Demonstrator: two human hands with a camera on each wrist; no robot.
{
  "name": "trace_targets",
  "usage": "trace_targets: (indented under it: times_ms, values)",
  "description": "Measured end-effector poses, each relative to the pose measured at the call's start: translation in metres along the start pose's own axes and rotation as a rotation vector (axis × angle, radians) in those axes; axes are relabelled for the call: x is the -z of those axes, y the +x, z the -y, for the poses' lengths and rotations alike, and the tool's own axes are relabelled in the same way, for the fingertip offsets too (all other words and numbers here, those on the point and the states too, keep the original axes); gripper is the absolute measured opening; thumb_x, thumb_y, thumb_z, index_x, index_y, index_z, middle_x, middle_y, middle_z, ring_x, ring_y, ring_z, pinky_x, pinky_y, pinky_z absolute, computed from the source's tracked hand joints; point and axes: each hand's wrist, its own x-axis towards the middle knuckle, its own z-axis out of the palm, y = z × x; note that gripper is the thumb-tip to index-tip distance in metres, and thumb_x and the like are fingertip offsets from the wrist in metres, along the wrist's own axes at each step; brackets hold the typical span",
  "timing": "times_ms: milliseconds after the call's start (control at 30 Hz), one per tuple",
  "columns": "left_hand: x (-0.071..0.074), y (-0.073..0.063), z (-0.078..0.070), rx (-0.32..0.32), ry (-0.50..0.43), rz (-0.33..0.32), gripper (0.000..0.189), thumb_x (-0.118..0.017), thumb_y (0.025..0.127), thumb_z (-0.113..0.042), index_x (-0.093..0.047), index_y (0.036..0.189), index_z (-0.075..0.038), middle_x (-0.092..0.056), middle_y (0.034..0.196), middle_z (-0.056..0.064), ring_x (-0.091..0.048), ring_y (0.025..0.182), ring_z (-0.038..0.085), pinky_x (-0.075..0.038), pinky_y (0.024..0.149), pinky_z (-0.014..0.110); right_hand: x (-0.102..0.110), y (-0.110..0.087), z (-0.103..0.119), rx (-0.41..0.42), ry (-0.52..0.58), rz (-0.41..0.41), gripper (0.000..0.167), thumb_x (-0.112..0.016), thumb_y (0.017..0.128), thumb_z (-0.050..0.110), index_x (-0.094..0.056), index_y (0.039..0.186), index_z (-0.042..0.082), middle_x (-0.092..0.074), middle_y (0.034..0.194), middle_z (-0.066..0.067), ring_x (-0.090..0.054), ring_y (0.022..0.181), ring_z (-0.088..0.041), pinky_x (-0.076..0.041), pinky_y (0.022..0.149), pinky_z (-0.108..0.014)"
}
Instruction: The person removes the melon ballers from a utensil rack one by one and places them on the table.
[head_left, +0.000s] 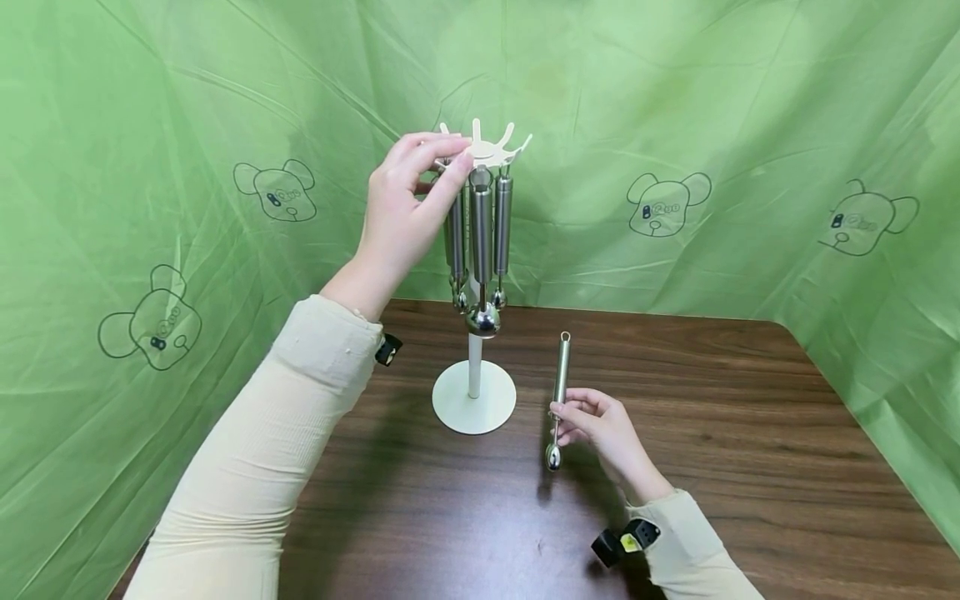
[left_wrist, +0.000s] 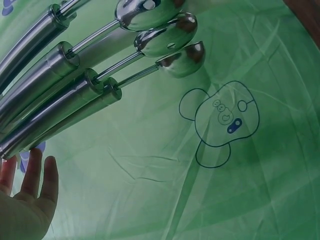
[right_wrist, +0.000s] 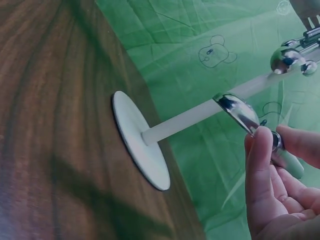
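Left hand [head_left: 408,183] pinching the rack [head_left: 475,367] at its top; right hand [head_left: 603,429] pinching the scoop [head_left: 562,375] low on its handle, hovering over the table [head_left: 735,425] beside the rack. Holding the rack steady, leaving ring [head_left: 566,337] unobstructed, pays.

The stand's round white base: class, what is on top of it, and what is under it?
On the round white base stands the white pole. Underneath is the wooden tabletop, visible around the rim; the base covers the patch directly beneath, so that cannot be seen.
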Motion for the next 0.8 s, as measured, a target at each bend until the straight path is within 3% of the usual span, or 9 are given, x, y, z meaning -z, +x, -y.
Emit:
trace_targets:
  times_ms: [300,800]
  values:
    - [-0.001,0.002,-0.002,0.046,-0.023,0.010,0.030,-0.064,0.096,-0.028,-0.071,0.121,-0.014,-0.062,0.128,0.002,-0.060,0.109,0.011,-0.055,0.088,0.027,0.000,-0.001,-0.019,-0.060,-0.019,0.021,0.042,-0.062,0.091,-0.003,-0.045,0.124,-0.020,-0.067,0.081,-0.003,-0.065,0.062,-0.011,-0.058,0.060,-0.026]
    - [-0.002,0.000,0.000,0.002,-0.022,-0.012,0.028,-0.063,0.097,-0.027,-0.073,0.119,-0.013,-0.064,0.124,0.000,-0.060,0.105,0.005,-0.055,0.086,0.023,0.007,0.001,-0.044,-0.188,-0.086,0.040,0.046,-0.066,0.090,0.003,-0.046,0.124,-0.021,-0.069,0.080,-0.004,-0.066,0.060,-0.010,-0.058,0.059,-0.024]
